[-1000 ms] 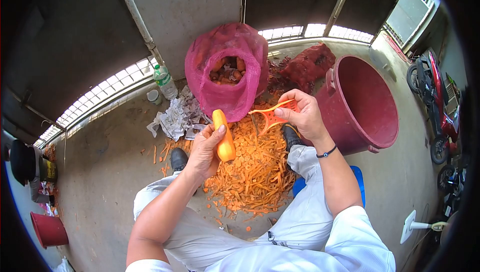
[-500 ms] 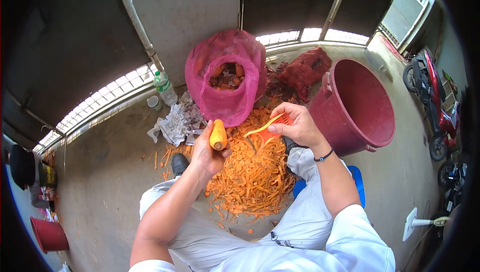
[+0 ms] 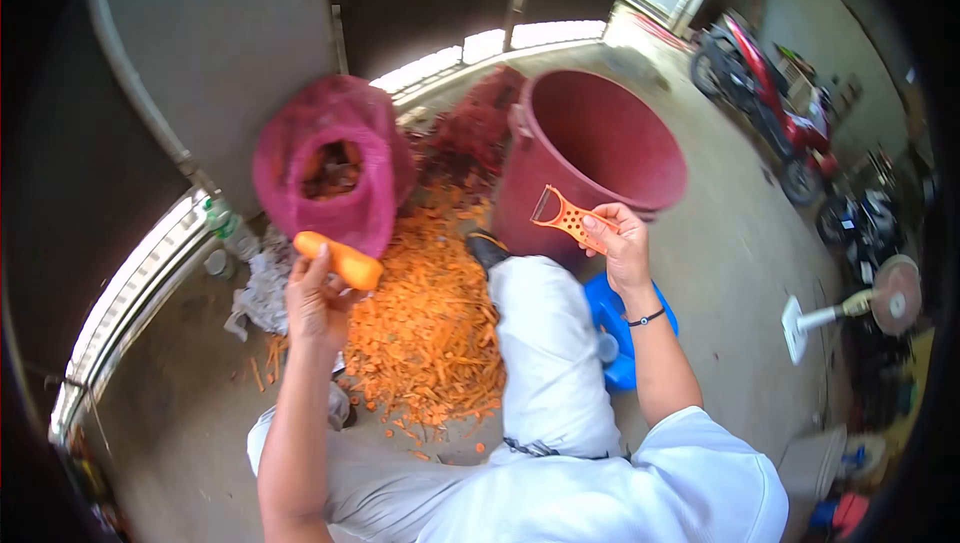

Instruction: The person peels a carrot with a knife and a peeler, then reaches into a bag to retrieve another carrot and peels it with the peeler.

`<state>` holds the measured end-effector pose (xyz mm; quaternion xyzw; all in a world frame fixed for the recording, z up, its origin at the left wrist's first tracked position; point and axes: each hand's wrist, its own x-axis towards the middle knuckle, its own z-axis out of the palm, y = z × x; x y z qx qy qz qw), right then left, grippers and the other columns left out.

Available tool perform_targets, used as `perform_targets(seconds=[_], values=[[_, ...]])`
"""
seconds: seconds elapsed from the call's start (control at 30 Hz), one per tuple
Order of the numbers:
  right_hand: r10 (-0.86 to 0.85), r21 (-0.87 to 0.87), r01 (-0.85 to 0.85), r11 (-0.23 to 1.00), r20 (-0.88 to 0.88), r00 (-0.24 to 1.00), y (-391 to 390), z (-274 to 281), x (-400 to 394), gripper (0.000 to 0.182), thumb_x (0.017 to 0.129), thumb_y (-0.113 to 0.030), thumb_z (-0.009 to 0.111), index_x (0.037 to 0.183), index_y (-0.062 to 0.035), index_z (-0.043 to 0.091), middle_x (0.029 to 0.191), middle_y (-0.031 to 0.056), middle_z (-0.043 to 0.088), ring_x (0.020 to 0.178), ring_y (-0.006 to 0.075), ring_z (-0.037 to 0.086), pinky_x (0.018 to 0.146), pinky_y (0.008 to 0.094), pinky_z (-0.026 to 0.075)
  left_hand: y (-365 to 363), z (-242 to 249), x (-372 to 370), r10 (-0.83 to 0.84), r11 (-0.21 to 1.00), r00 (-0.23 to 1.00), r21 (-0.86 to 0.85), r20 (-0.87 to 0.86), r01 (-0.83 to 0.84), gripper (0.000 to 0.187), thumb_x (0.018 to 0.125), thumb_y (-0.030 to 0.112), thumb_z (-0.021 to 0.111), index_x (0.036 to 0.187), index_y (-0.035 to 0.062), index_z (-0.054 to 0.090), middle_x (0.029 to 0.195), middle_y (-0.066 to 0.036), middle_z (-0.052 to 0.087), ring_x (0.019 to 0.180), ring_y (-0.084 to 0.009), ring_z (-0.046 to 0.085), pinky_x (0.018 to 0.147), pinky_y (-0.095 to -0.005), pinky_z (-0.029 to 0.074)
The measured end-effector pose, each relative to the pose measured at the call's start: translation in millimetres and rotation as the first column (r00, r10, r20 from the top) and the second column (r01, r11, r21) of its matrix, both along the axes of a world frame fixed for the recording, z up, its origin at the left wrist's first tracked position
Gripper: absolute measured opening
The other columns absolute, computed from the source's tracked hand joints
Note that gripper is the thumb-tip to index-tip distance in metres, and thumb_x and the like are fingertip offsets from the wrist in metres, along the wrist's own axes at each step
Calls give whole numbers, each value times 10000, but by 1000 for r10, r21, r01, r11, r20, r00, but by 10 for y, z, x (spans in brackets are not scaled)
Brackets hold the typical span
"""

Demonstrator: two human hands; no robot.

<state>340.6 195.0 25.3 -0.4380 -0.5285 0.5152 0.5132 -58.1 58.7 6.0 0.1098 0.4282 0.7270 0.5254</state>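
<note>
A peeled orange carrot (image 3: 345, 262) lies across the fingers of my left hand (image 3: 318, 305), which is closed round it above the left edge of the peelings. My right hand (image 3: 618, 243) pinches an orange peeler (image 3: 568, 220) by its perforated handle, its blade end pointing up and left, in front of the big maroon tub. Carrot and peeler are well apart. Between and below my hands, a large heap of carrot peelings and slices (image 3: 425, 318) covers the floor.
An open pink mesh sack (image 3: 375, 198) with carrots inside stands beyond the heap. Right of it are a red net (image 3: 480, 123) and the maroon tub (image 3: 600, 143). Crumpled paper (image 3: 265, 288), a bottle (image 3: 232, 233), a blue container (image 3: 618, 323), a fan (image 3: 895, 295) and motorbikes (image 3: 765, 88) surround me.
The view has swung to the right. My hands are farther apart; the carrot now lies more sideways, and the peeler has turned to show its flat face.
</note>
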Motion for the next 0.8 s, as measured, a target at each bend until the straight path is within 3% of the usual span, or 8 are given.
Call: perform_targets(seconds=[0.13,0.27,0.33,0.4,0.53,0.57,0.63,0.8], values=[[-233,-229,298,927,273,934,-386,-761,945,143,968,-129,731,1018,-17,657,784,34,669,571,94,600,478,229,449,-82,-28,56,-78,992,990,90,-116,88,295,972,169,743,1196,88,569,1088,-59,694,951,-192,733,778,-404,664],[-222,-329,325,887,314,923,-857,-1583,1512,117,940,-53,712,1036,8,684,804,98,697,572,146,638,449,254,458,-127,14,149,-105,991,975,66,-196,120,348,956,128,747,1270,49,618,1116,-68,688,973,-180,713,783,-373,643],[-229,-155,407,900,625,746,-923,-1834,1703,97,883,-95,749,874,1,749,770,58,724,639,129,664,514,309,481,-140,-105,70,-171,982,960,42,-221,185,410,949,159,760,1325,77,621,1152,-30,671,1041,-157,659,833,-395,600],[-98,-83,411,908,911,401,-987,-1498,1577,264,822,-260,816,934,-22,802,881,142,782,811,251,757,762,392,568,-119,-48,99,-193,978,963,36,-191,203,423,931,156,785,1320,70,642,1117,-19,670,1021,-130,645,812,-357,588],[-255,206,189,960,923,288,-922,-1548,1811,312,855,-346,789,1006,-74,810,948,191,767,874,343,749,775,435,568,-49,-130,67,-211,976,951,6,-227,219,397,957,171,751,1319,56,638,1088,-17,681,985,-130,662,818,-340,579],[-168,86,313,946,956,243,-880,-1322,1819,300,890,-351,753,986,-71,799,923,185,759,861,366,737,763,448,565,-53,-80,86,-207,976,951,16,-229,216,368,965,168,739,1300,50,639,1074,-19,683,969,-132,668,816,-334,579],[-261,145,436,888,940,219,-773,-1136,1975,255,911,-292,731,946,-42,763,897,192,750,845,363,737,747,460,566,-62,-53,85,-202,976,957,39,-210,214,315,979,156,714,1262,43,635,1040,-27,682,936,-140,674,827,-330,577],[-304,165,527,834,934,189,-632,-910,2356,251,879,-244,756,1037,-49,765,957,193,760,930,390,728,840,475,567,-122,-79,96,-143,989,973,3,-182,145,376,985,202,708,1313,49,607,1062,-37,691,908,-158,688,795,-312,580]])
